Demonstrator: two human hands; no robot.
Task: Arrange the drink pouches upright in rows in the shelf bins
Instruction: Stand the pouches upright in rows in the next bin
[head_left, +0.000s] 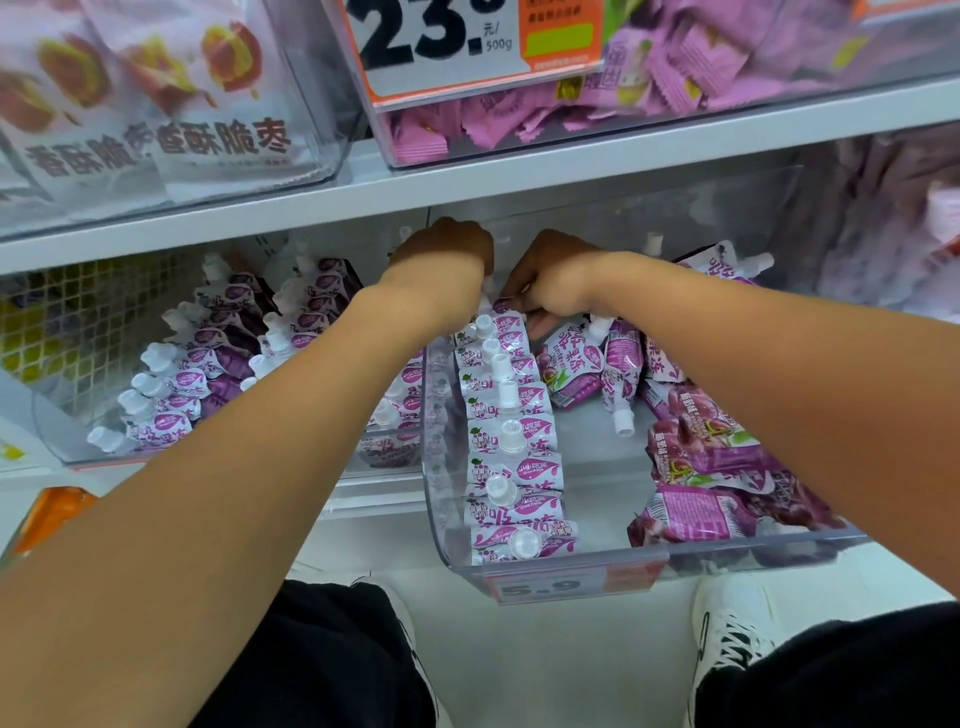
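pouch row (511, 441) upright, running front-to-back

You've got a big "23." with "元/500g" on the orange price sign (447, 47) up top, "香酥脆枣" on the white snack bags (223, 140) at upper left, and "5.9" on the price tag (545, 588) clipped to your clear bin (441, 519).

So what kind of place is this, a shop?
Most likely a shop's snack aisle. A big price sign hangs on the upper shelf, clear bins hold purple drink pouches, and another price label fronts the bin.
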